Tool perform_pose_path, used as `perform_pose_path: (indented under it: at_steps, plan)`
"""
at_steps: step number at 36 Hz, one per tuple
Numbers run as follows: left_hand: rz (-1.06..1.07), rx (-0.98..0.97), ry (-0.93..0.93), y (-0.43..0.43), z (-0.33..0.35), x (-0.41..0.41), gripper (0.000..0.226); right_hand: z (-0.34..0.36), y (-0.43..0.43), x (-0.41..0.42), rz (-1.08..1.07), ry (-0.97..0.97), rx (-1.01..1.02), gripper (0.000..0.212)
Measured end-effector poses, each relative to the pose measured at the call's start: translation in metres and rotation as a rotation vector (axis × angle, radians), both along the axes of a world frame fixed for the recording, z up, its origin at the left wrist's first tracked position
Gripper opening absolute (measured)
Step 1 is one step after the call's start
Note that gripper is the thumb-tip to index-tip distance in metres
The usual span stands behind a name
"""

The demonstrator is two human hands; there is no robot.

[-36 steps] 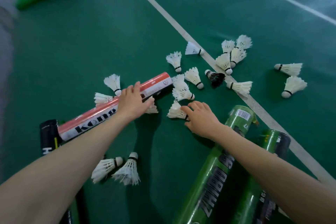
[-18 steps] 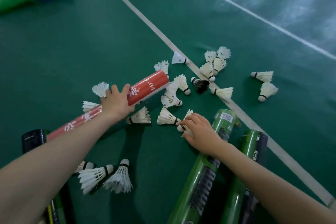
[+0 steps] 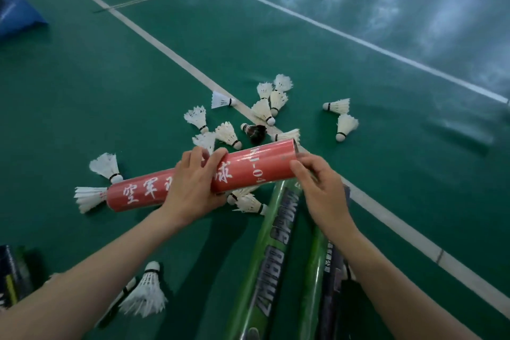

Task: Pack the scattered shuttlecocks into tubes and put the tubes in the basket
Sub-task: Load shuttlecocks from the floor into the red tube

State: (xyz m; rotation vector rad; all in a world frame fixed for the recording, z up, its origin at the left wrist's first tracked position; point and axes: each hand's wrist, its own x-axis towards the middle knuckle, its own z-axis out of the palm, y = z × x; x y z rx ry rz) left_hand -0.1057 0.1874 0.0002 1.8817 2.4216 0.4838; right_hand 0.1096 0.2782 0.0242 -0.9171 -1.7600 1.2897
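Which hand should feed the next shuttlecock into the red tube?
Right. The left hand grips the red tube mid-length, steadying it; the right hand sits at its open end, with loose shuttlecocks just below. Whether it holds one already is unclear.

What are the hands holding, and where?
The left hand grips the red tube round its middle. The right hand is at its open end; whether it holds anything cannot be told.
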Motion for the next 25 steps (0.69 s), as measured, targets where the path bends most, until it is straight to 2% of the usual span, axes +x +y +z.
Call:
perform_pose_path:
  at_steps: [2,5,8,11,14,17,21,23,25]
  plan:
    - [-0.038,0.023,0.012,0.001,0.000,0.004,0.091,-0.004,-0.005,0.013,-0.029,-0.005,0.045,0.005]
    - [-0.054,0.017,0.022,0.001,0.002,0.010,0.090,-0.009,-0.011,0.032,-0.109,0.058,0.047,0.009]
    - [-0.070,0.008,0.051,-0.001,0.002,0.019,0.087,-0.017,-0.011,0.053,-0.292,0.033,0.003,0.007]
    - [-0.113,0.015,0.077,-0.007,-0.003,0.026,0.087,-0.042,0.001,0.084,-0.337,-0.223,-0.082,0.006]
    - [-0.158,0.002,0.100,-0.013,-0.010,0.035,0.089,-0.071,0.009,0.120,-0.277,-0.662,-0.224,0.030]
    - [-0.206,-0.022,0.156,-0.020,-0.018,0.044,0.091,-0.085,0.006,0.146,-0.214,-0.946,-0.324,0.049]
    - [-0.226,-0.023,0.190,-0.026,-0.024,0.057,0.092,-0.090,-0.003,0.161,-0.131,-1.072,-0.434,0.062]
    - [-0.224,-0.016,0.203,-0.026,-0.026,0.060,0.095,-0.089,-0.009,0.162,-0.125,-1.057,-0.480,0.057]
    - [-0.217,-0.010,0.219,-0.026,-0.027,0.063,0.096,-0.087,-0.011,0.161,-0.187,-0.959,-0.504,0.048]
